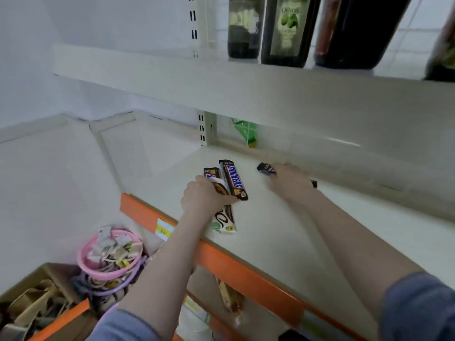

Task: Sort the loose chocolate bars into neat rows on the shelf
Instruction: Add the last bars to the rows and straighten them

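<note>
Left grip (205, 196) has its fingers curled round the near ends of two Snickers bars (233, 179), which lie side by side on the shelf (307, 232), with a white-wrapped bar (225, 222) just under the wrist by the front edge. Right grip (288, 179) is clenched on a small dark bar (266, 167) further back near the wall. I'd guess these are light, fairly stiff, and the glossy wrappers slide easily, so hold them mid-length across the flat faces, not by the crimped ends. Squeeze too hard and they'll snap.
</note>
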`<act>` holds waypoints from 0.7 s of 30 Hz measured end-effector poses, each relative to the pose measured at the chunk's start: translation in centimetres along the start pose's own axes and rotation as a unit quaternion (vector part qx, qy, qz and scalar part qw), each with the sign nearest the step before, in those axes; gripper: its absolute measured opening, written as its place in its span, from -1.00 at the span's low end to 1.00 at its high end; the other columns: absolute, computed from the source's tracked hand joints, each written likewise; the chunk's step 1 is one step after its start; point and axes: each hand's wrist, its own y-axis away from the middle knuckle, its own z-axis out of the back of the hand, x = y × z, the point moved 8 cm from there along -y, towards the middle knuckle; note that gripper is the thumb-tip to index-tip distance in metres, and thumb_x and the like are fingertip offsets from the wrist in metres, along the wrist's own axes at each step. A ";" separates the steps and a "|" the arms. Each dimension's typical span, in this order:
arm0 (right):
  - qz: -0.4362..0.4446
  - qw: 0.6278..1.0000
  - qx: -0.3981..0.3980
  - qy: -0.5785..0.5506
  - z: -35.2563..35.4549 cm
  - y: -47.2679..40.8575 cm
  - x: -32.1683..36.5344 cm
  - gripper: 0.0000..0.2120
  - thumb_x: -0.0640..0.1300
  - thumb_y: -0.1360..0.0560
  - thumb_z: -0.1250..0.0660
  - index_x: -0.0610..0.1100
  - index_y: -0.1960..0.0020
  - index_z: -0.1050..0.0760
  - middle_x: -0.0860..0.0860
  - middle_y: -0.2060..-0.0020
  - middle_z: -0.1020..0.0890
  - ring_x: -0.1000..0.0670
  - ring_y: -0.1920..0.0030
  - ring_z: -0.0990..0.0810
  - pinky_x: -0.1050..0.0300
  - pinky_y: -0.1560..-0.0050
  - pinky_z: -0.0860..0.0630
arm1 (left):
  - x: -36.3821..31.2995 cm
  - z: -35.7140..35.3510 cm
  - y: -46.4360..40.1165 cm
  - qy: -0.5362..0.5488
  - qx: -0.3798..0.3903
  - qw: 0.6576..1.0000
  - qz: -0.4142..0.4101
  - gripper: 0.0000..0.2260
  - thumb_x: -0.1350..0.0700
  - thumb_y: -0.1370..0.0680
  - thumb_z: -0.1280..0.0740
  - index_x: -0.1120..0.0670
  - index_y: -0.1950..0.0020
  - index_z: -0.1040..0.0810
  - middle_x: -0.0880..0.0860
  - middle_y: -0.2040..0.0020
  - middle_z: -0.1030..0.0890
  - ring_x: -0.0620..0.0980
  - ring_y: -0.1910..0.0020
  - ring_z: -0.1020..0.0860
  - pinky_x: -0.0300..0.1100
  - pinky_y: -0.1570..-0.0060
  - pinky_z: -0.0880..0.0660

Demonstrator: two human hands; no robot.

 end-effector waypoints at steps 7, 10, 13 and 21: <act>-0.065 0.997 -0.013 0.039 -0.5 -2.1 -0.5 -0.78 -0.23 -0.49 -0.15 -0.18 -0.10 -0.45 -0.14 -0.07 -0.56 -0.20 -0.11 -0.45 0.10 0.01 -0.37 | 1.2 -0.3 -2.1 0.054 0.061 0.996 -0.023 -0.57 -0.14 -0.26 -0.50 0.10 0.10 -0.46 0.04 0.20 -0.61 0.05 0.15 -0.60 -0.17 0.23 -0.49; -0.132 0.991 0.008 0.026 -1.1 -2.1 -1.5 -0.74 -0.15 -0.49 -0.21 -0.19 -0.17 -0.42 -0.18 -0.16 -0.45 -0.23 -0.23 -0.33 0.00 -0.19 -0.32 | 1.6 -0.1 -2.6 0.038 0.064 0.997 -0.024 -0.69 -0.10 -0.32 -0.43 0.08 0.22 -0.41 0.02 0.27 -0.55 0.05 0.19 -0.56 -0.20 0.32 -0.39; -0.154 0.988 0.015 -0.018 -1.2 -2.1 -2.0 -0.65 0.01 -0.46 -0.29 -0.21 -0.12 -0.46 -0.19 -0.11 -0.50 -0.19 -0.16 -0.43 0.08 -0.04 -0.40 | 1.9 0.1 -2.8 0.044 0.056 0.997 -0.029 -0.72 -0.10 -0.38 -0.37 0.07 0.23 -0.39 0.00 0.29 -0.51 0.03 0.22 -0.52 -0.22 0.38 -0.31; -0.169 0.959 -0.017 -0.226 -1.0 -1.0 -1.3 -0.67 -0.03 -0.32 -0.45 -0.22 0.05 -0.50 -0.03 0.33 -0.51 0.00 0.37 -0.47 0.23 0.48 -0.24 | 3.6 1.2 -2.6 0.190 -0.023 0.981 -0.022 -0.70 -0.16 -0.43 -0.33 0.06 0.08 -0.50 -0.01 0.22 -0.60 -0.05 0.25 -0.55 -0.20 0.31 -0.42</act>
